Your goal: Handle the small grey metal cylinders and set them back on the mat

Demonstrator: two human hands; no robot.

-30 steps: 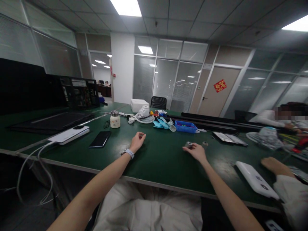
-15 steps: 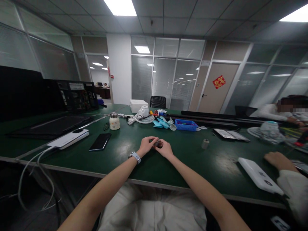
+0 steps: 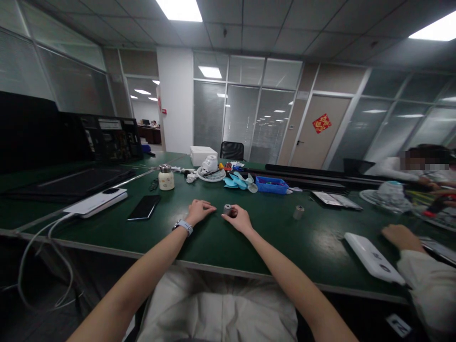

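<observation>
A small grey metal cylinder (image 3: 227, 209) stands upright near the middle of the green table (image 3: 199, 251), and my right hand (image 3: 239, 219) grips it between thumb and fingers. To its left, apart from the cylinder, is my left hand (image 3: 199, 212), its fingers stretched out and holding nothing. A watch with a pale strap (image 3: 183, 227) is on my left wrist. Further right on the tabletop stands a second, similar grey cylinder (image 3: 298, 212).
Left are a black phone (image 3: 144, 207), a white device with a cable (image 3: 96, 202) and a cream bottle (image 3: 166, 178). Behind sit a white fan part (image 3: 211, 173), blue fan blades (image 3: 238, 181) and a blue basket (image 3: 272, 186). At right, a white device (image 3: 372, 259) lies near another person's hand (image 3: 402, 236).
My left hand has let go and moved left, away from the cylinder. My right hand still holds the cylinder, which now shows upright. The view has shifted slightly.
</observation>
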